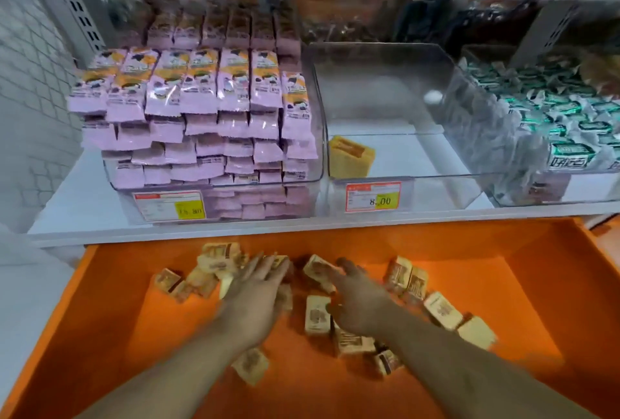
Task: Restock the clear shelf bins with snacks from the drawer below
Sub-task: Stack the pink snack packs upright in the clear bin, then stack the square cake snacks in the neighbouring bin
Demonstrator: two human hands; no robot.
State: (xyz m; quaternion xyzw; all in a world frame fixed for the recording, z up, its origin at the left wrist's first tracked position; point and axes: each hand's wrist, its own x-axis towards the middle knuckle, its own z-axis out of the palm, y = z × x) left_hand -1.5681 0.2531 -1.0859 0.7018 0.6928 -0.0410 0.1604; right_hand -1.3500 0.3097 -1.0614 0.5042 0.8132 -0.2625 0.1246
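Observation:
Several small tan snack packets (317, 315) lie scattered in the open orange drawer (503, 301). My left hand (256, 294) reaches over the packets at the drawer's middle, fingers stretched flat on them. My right hand (357, 297) lies beside it over more packets, fingers loosely spread; motion blur hides whether either hand grips anything. Above, the middle clear bin (396, 180) holds a single yellow packet (350, 156) in its front left corner.
The left clear bin (214, 183) is stacked full of pink packets. The right bin (553, 136) holds white and green wrapped sweets. Price tags (374, 197) hang on the bin fronts. A white shelf edge (167, 232) runs just above the drawer.

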